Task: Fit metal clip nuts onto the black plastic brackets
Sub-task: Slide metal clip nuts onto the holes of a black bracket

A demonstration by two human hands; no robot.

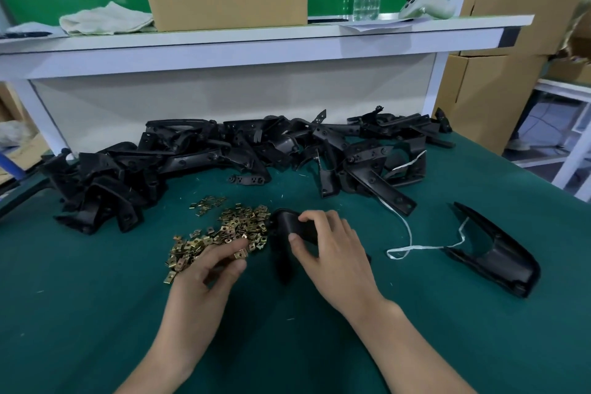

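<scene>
The right hand (332, 256) curls its fingers and thumb round a black bracket (292, 225) near the middle of the green surface (319, 345). Just left of it, the left hand (204, 278) pinches one clip nut (241, 254) at the near side of the clip nut pile (230, 227).

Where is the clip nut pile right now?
Head view, centre-left on the green mat: the clip nut pile lies nearer than the bracket heap, the left hand touching it, just left of the held bracket in the right hand.
</scene>
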